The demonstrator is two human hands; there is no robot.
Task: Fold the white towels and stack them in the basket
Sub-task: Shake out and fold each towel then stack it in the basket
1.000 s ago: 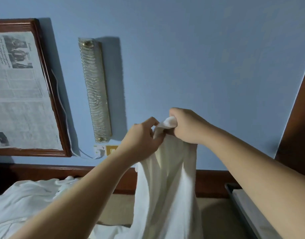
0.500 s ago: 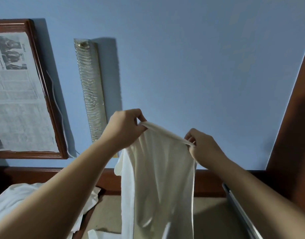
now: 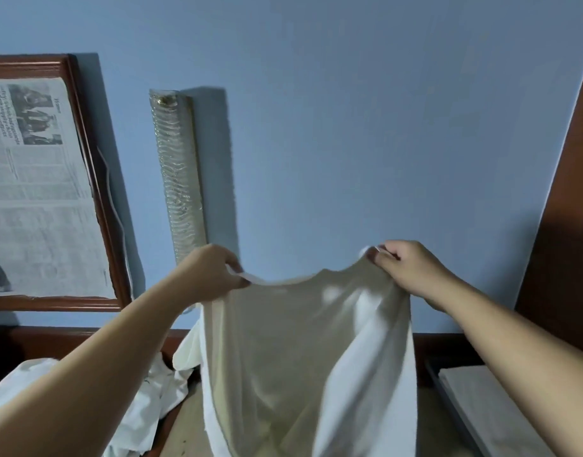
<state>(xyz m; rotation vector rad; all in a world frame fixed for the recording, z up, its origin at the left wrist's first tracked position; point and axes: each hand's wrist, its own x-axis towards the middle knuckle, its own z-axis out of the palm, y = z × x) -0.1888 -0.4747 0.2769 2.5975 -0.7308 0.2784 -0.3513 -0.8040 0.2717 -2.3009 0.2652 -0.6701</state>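
1. Towel (image 3: 303,357): white, thin, slightly translucent; light patches show through near the upper right. It is held up in mid-scene in front of the blue wall (image 3: 382,127) and hangs down out of view at the near edge.
2. The top edge sags in a shallow curve between the two hands. The body is slack, with long vertical folds, and bunches more on the right side.
3. Left hand (image 3: 211,275): fingers curled, pinching the towel's top left corner, with the hem poking out past the fingertips.
4. Right hand (image 3: 405,268): fingers curled, pinching the top right corner, with a small tuft of cloth above the thumb.
5. The hands are well apart, so the towel is spread wide between them, though not taut.
6. Pile (image 3: 145,400) of crumpled white cloth lies low on the left, partly behind the left forearm.
7. Low on the right there's a dark-rimmed tray or basket (image 3: 448,394) with flat white cloth in it; can't tell which it is.
8. On the wall there's a framed newspaper (image 3: 36,192) far left and a ribbed glass light (image 3: 178,179) beside it.
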